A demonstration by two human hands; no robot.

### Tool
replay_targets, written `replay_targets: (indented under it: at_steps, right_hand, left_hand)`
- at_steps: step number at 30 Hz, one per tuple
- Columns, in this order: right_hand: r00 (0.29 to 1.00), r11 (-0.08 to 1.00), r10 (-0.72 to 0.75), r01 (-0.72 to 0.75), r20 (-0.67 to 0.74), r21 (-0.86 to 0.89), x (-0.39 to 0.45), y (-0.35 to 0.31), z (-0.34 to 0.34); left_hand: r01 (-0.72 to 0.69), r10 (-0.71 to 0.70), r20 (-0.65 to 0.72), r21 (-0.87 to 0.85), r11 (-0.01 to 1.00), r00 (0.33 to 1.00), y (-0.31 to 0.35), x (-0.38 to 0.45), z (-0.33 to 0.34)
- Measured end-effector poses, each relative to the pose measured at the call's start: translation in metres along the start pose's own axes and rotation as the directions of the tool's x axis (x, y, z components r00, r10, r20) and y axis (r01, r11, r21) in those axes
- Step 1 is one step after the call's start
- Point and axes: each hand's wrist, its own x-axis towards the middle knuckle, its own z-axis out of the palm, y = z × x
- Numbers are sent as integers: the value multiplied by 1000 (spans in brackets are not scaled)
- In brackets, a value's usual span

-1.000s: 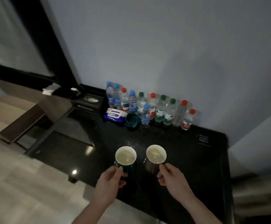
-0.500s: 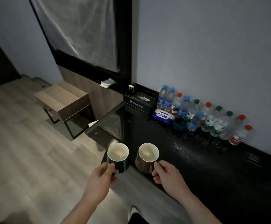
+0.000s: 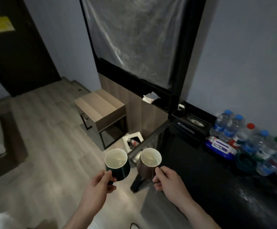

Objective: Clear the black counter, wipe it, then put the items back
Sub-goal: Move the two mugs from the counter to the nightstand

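Observation:
My left hand grips the handle of a dark green mug with a pale inside, held over the floor left of the counter. My right hand grips the handle of a brown mug, held at the counter's left end. The black counter runs along the wall at right, dusty with white specks. On it stand several water bottles with blue, red and green caps, a blue wipes pack, a dark green bowl and a black tissue box.
A small wooden side table stands on the wood floor left of the counter, with a white bin beside it. A plastic-covered black panel rises above. A folded cloth lies on its ledge. A dark door is far left.
Both mugs have been lifted off the counter and carried left; the view has swung left, so the side table and floor are now in front and the bottles sit at the right edge.

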Motion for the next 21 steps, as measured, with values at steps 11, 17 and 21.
replay_targets:
  at_steps: [11, 17, 21]
  right_hand:
    - [989, 990, -141, 142, 52, -17, 132, -145, 146]
    - [993, 993, -116, 116, 13, 5, 189, -189, 248]
    - [996, 991, -84, 88, -42, 97, 212, -212, 314]
  left_hand:
    - [-41, 15, -225, -111, 993, 974, 34, 158, -164]
    - [-78, 58, -164, -122, 989, 985, 52, 238, -258]
    - [-72, 65, -84, -84, 994, 994, 66, 282, -319]
